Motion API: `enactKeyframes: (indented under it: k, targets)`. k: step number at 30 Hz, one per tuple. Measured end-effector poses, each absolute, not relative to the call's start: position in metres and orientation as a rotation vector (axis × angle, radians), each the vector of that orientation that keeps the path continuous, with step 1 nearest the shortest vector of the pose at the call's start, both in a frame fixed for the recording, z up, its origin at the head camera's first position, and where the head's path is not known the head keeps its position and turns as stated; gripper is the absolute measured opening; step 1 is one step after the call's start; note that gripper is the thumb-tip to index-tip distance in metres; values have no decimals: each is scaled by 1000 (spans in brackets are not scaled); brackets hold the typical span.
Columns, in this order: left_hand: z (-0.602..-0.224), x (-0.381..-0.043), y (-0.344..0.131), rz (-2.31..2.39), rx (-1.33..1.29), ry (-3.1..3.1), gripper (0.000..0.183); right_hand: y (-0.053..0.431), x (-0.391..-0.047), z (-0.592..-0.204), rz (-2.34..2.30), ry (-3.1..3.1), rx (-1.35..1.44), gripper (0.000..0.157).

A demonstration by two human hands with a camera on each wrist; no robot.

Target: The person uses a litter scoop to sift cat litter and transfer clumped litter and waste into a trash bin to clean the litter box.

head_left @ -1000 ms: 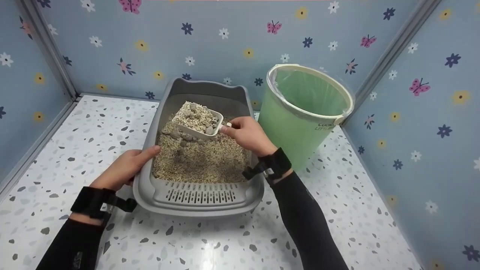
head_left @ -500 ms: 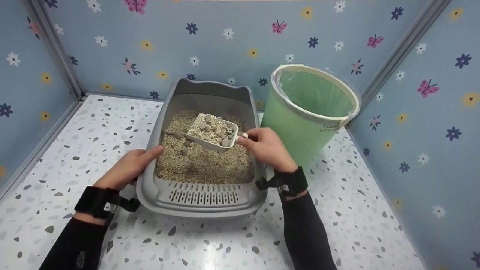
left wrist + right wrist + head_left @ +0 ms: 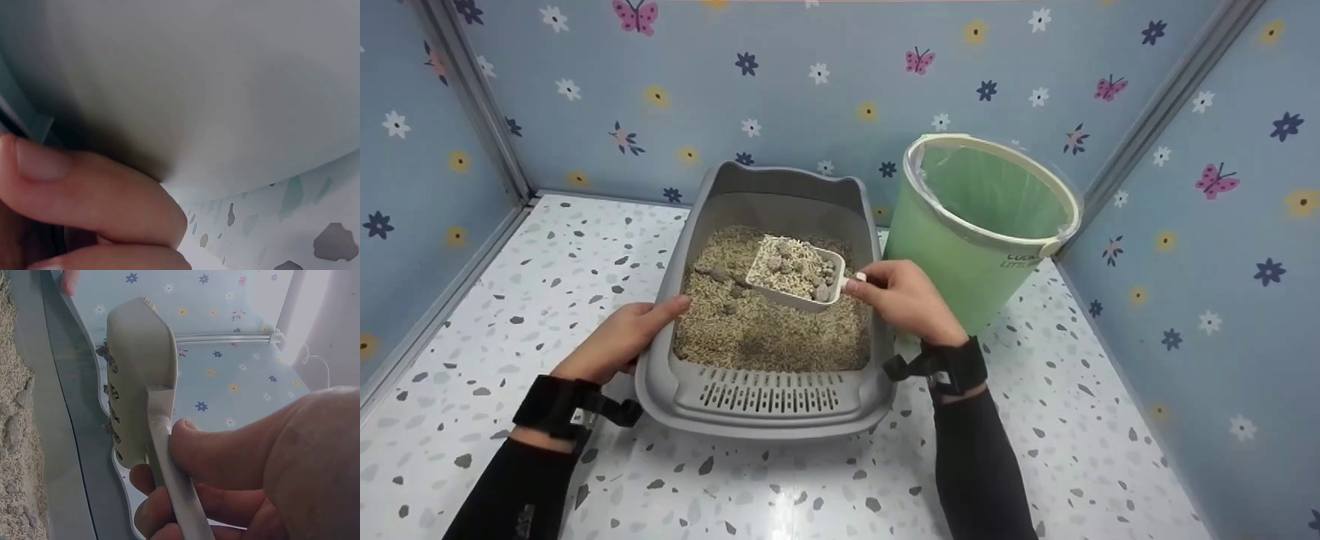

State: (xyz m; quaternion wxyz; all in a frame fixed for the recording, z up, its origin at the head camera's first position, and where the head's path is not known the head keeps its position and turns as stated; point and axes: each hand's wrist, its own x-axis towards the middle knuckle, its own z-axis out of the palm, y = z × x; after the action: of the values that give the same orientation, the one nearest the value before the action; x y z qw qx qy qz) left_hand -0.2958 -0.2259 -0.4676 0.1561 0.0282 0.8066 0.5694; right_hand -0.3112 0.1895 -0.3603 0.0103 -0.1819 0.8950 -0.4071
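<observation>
My right hand (image 3: pixel 911 304) grips the handle of a white litter scoop (image 3: pixel 791 299), heaped with pale pellets and grey clumps. The scoop is over the litter box, above the brown litter (image 3: pixel 772 341). Seen in the right wrist view, the scoop (image 3: pixel 138 365) has slots along its bottom, with clumps poking through, and the thumb presses its handle. My left hand (image 3: pixel 619 337) holds the left rim of the grey litter box (image 3: pixel 765 427), thumb on top. Curled fingers (image 3: pixel 101 191) show under that rim in the left wrist view. Several grey clumps (image 3: pixel 720 274) lie in the litter.
A green waste bin (image 3: pixel 945 259) with a clear liner stands right of the litter box, its rim higher than the box's. Flowered blue walls (image 3: pixel 840 90) enclose the back and sides. The speckled white floor (image 3: pixel 780 487) stretches in front and to the left.
My right hand has drawn the loaded scoop toward me and to the right, from the back-left litter to the box's middle right. The left hand keeps its hold on the rim.
</observation>
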Motion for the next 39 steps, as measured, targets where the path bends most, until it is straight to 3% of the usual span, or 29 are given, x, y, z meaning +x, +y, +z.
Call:
enactKeyframes:
  k: [9, 20, 39]
  targets:
    - [-467, -298, -226, 1624, 68, 2325, 85, 200, -316, -358, -1290, 2806, -598, 18]
    - [-466, -298, -225, 1610, 81, 2313, 84, 224, -311, -350, -1369, 2796, -572, 24]
    - [-470, -297, -229, 1636, 78, 2299, 85, 209, -316, -352, -1260, 2831, -610, 21]
